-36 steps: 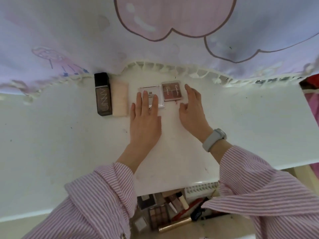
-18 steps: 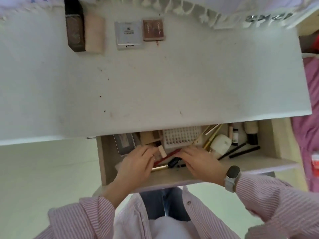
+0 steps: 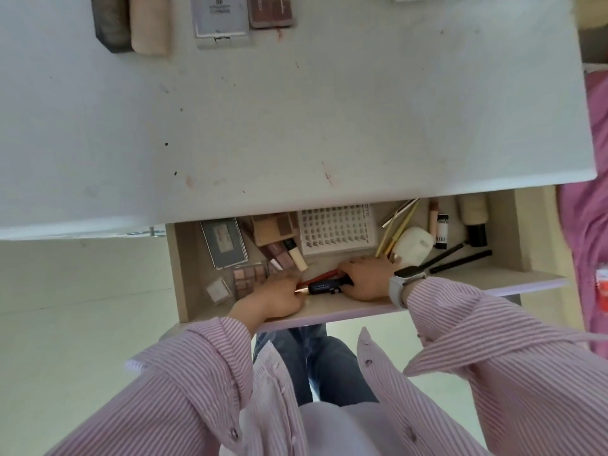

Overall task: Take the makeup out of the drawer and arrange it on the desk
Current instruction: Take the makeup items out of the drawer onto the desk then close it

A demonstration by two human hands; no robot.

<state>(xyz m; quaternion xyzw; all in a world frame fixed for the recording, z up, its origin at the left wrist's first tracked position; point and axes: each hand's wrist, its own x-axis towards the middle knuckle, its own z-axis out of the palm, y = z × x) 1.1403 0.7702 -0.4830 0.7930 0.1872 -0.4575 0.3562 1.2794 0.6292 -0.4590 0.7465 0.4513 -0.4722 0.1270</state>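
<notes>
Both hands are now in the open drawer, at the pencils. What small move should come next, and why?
Probably close the left hand and right hand around the red pencil and black tube and lift them out of the drawer. Both hands already touch these, and only four items lie in the row on the desk, with room to its right.

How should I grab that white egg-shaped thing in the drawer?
Come from above and close your fingers round the egg's narrow sides. It lies flat with its rounded top free, but gold pencils crowd its left edge and the right hand sits just below.
</notes>
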